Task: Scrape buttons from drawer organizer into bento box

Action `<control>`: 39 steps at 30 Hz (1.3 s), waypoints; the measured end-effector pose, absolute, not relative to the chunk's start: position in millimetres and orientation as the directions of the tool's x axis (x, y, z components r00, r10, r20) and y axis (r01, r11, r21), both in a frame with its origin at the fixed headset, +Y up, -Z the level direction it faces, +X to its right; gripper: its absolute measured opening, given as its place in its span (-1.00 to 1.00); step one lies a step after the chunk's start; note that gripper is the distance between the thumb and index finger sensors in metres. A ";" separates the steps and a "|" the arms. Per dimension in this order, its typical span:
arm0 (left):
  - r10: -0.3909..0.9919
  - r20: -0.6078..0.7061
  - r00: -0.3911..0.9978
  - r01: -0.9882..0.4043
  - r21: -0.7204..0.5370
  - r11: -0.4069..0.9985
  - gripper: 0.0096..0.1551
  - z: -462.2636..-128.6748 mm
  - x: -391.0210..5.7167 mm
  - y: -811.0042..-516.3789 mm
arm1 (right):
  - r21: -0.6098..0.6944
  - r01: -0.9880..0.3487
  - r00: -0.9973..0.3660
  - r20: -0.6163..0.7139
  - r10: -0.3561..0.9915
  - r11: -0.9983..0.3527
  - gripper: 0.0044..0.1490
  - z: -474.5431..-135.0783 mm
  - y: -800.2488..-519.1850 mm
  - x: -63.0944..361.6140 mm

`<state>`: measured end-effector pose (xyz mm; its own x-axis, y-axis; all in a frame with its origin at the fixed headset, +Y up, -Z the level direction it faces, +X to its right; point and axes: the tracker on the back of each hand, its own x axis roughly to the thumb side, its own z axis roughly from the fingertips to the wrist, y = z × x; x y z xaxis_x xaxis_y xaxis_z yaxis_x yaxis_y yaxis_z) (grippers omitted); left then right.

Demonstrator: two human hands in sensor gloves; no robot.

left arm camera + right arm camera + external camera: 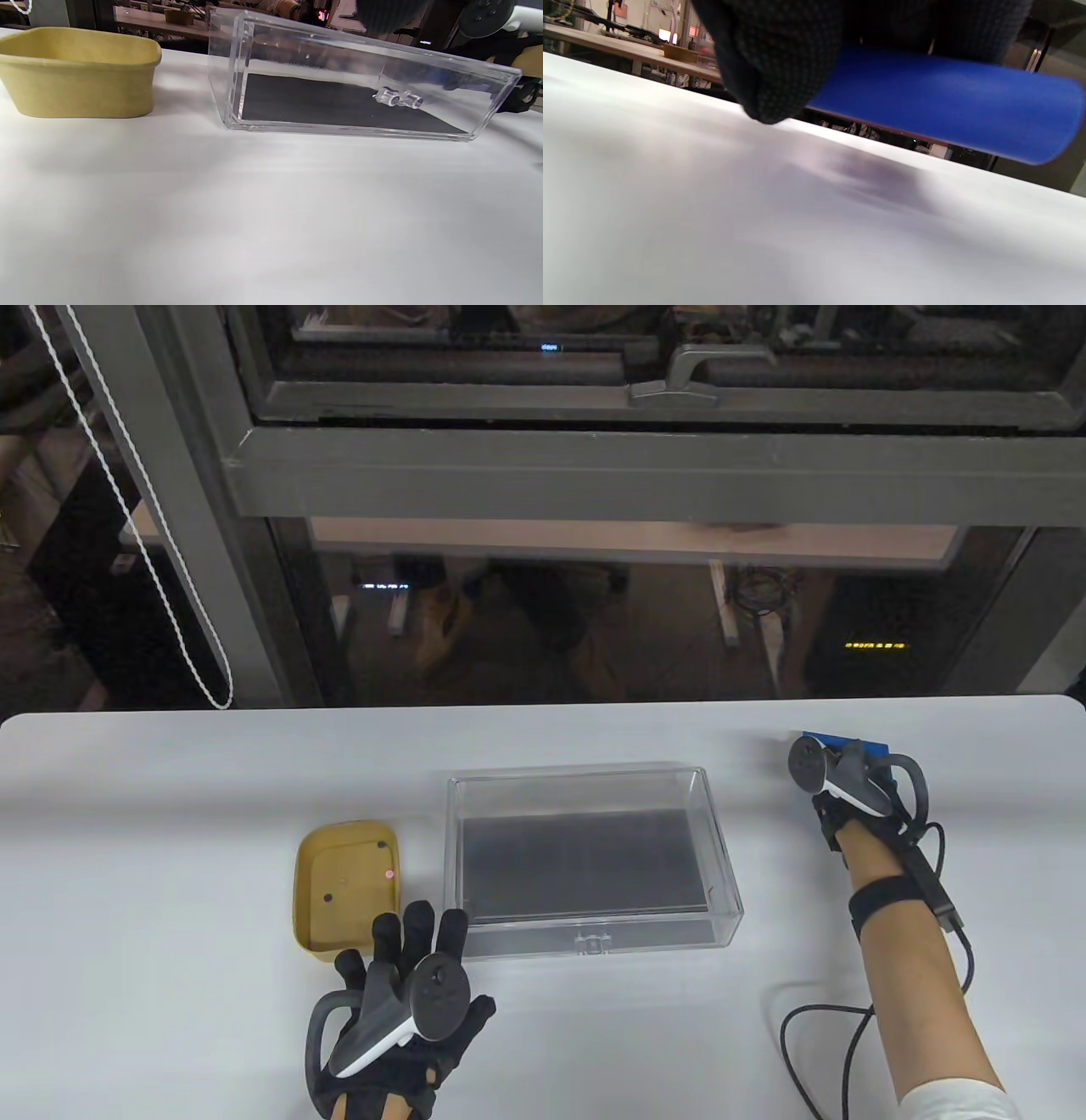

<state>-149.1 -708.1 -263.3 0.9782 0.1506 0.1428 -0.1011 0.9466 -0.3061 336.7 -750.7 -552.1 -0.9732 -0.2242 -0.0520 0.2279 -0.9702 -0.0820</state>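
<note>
A clear plastic drawer organizer (594,853) with a dark floor stands mid-table; I see no buttons in it. It also shows in the left wrist view (352,84). A yellow bento box (344,886) stands just left of it, with a few small buttons (390,874) inside; it also shows in the left wrist view (80,72). My left hand (407,967) lies open with fingers spread, just in front of the box and the organizer's near left corner. My right hand (836,785) is at the far right and holds a blue scraper (946,101) just above the table.
The white table (170,797) ends at a dark window frame behind. A black cable (814,1044) from my right wrist loops on the table near the front right.
</note>
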 end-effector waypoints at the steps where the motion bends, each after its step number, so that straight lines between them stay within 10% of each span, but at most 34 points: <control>1: 0.152 0.140 0.978 -0.103 -0.307 0.946 0.05 -263.2 -149.6 -708.2 | -0.075 0.229 -0.973 -0.052 -0.225 -0.970 -0.17 -552.7 -752.7 338.9; 28: 0.145 0.104 0.984 -0.098 -0.361 0.927 0.06 -265.6 -156.1 -717.3 | 0.124 -0.003 -0.985 -0.170 -0.018 -0.992 -0.25 -569.5 -773.0 381.8; 39: 0.143 0.150 0.978 -0.080 -0.364 0.928 0.05 -265.5 -148.2 -717.4 | 0.111 -0.207 -0.969 -0.161 0.188 -0.972 0.08 -551.7 -731.9 372.7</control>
<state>-148.2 -717.4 -265.5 0.9783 0.1432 0.1499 -0.0802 0.9281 -0.3636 372.7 -731.9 -551.7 -0.9690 0.1877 -0.1608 -0.2067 -0.9721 0.1109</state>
